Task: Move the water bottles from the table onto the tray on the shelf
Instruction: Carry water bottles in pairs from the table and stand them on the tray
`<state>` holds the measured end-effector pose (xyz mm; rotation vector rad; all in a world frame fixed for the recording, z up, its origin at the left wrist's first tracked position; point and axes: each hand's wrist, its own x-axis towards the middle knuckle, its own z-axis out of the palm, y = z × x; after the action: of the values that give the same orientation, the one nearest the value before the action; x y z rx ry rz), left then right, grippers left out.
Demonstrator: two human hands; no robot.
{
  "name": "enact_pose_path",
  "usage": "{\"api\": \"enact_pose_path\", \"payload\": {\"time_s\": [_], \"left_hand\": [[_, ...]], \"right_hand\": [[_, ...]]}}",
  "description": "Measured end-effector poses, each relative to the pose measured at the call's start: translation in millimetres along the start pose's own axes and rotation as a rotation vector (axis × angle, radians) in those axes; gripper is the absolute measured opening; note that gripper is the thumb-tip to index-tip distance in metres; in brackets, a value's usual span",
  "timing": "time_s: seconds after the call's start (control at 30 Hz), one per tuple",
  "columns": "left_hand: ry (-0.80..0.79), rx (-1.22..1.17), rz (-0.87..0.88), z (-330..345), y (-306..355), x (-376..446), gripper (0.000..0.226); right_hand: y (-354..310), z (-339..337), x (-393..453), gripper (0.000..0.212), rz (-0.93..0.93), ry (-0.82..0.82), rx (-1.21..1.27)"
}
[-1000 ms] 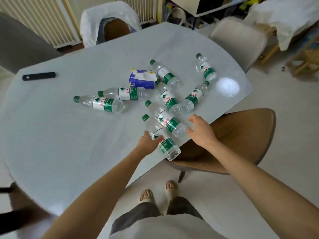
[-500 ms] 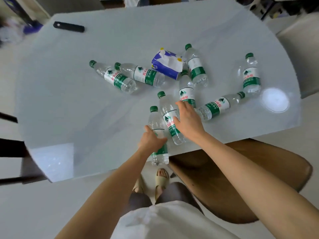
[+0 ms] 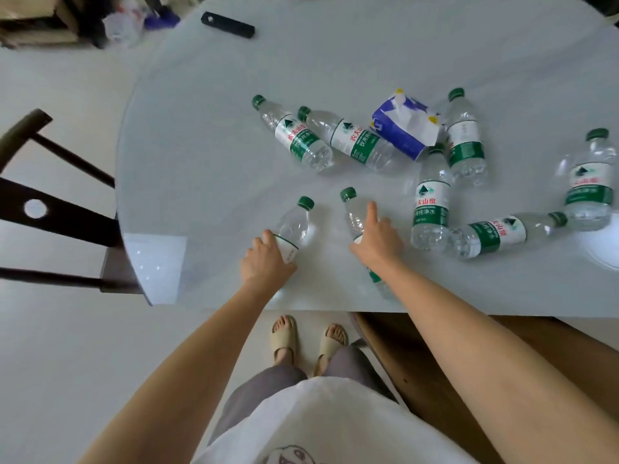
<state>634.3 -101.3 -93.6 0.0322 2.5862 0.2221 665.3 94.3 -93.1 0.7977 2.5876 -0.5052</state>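
Several clear water bottles with green caps and green-white labels lie on the pale table (image 3: 201,128). My left hand (image 3: 266,261) grips the nearest-left bottle (image 3: 296,224) around its label, cap pointing away from me. My right hand (image 3: 376,242) lies over a second bottle (image 3: 351,205) beside it, thumb and fingers round its body, index finger stretched along it. Two more bottles (image 3: 301,139) lie side by side further back, others (image 3: 430,199) are clustered to the right. The tray and shelf are out of view.
A blue and white tissue pack (image 3: 402,128) sits among the far bottles. A black remote (image 3: 227,25) lies at the table's far edge. A dark chair (image 3: 50,212) stands at the left, a brown chair (image 3: 469,363) under my right arm.
My head has moved closer over the table. My left hand's bottle has shifted left, apart from the other. My right hand has settled lower on its bottle.
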Motion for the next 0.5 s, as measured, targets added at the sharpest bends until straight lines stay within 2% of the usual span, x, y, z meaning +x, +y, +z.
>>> {"api": "enact_pose_path", "payload": {"time_s": [0.13, 0.27, 0.3, 0.4, 0.5], "left_hand": [[0.090, -0.074, 0.020, 6.2, -4.7, 1.0, 0.065], [0.005, -0.215, -0.022, -3.2, -15.4, 8.6, 0.061], [-0.021, -0.343, -0.039, -6.2, -19.6, 9.5, 0.058], [-0.140, -0.938, -0.089, -18.3, -29.6, 3.6, 0.044], [-0.250, -1.292, -0.103, -38.5, -35.5, -12.2, 0.035]], "right_hand": [[-0.5, 14.0, -10.1, 0.074, 0.127, 0.036, 0.175], [10.5, 5.8, -11.0, 0.062, 0.139, -0.073, 0.483], [12.9, 2.0, -12.9, 0.055, 0.142, -0.120, 0.627], [9.6, -16.1, -24.4, 0.036, 0.147, -0.348, 1.089], [-9.4, -33.1, -31.3, 0.032, 0.084, -0.496, 1.272]]}}
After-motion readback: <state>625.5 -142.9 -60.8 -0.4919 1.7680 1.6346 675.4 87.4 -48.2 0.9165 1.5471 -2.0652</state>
